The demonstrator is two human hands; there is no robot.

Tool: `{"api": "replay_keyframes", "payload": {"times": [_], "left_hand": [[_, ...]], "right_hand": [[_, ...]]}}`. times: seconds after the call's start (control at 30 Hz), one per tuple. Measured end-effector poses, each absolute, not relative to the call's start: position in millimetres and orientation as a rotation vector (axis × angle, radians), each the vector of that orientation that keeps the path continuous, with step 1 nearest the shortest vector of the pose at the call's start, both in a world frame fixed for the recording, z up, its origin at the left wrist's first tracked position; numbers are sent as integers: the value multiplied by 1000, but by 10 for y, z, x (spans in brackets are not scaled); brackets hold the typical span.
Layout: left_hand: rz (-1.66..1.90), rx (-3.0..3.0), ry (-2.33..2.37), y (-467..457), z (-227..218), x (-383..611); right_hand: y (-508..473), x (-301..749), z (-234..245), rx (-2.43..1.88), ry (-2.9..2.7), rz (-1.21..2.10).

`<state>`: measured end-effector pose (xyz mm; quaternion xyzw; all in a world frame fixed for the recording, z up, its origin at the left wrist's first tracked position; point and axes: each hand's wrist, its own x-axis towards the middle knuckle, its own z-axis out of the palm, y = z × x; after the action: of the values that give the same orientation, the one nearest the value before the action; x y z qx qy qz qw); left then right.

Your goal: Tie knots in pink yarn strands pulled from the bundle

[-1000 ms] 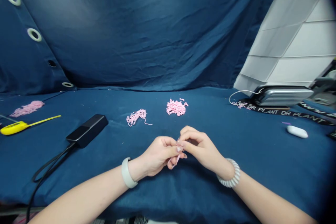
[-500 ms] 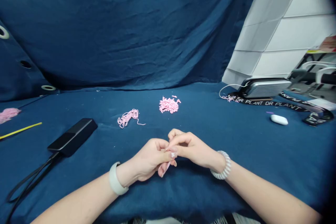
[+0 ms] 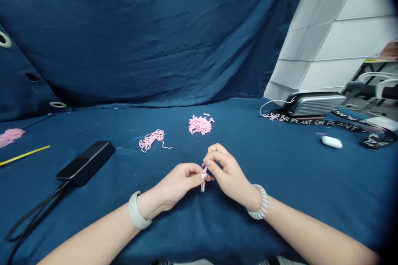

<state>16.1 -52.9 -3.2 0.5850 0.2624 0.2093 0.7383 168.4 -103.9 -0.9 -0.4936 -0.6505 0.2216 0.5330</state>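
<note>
My left hand and my right hand meet low at the middle of the blue cloth. Both pinch one short pink string piece, which hangs down between the fingertips. Beyond the hands lies a loose bundle of pink strings. To its right sits a heap of small pink knotted bits. A pale band circles my left wrist and a coiled white band my right wrist.
A black power pack with a cable lies left. A yellow stick and more pink string are at the far left. A silver case, a printed black strap and a white capsule are right.
The view swung right, then held. My hands shifted slightly up; the right hand's fingers lifted and the pink piece now hangs straight down between both pinches.
</note>
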Motion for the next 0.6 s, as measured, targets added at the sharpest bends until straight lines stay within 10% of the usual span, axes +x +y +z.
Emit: {"api": "replay_keyframes", "payload": {"times": [0.6], "left_hand": [[894, 1892, 620, -629, 76, 102]], "right_hand": [[-897, 1652, -156, -1301, -1462, 720]]}}
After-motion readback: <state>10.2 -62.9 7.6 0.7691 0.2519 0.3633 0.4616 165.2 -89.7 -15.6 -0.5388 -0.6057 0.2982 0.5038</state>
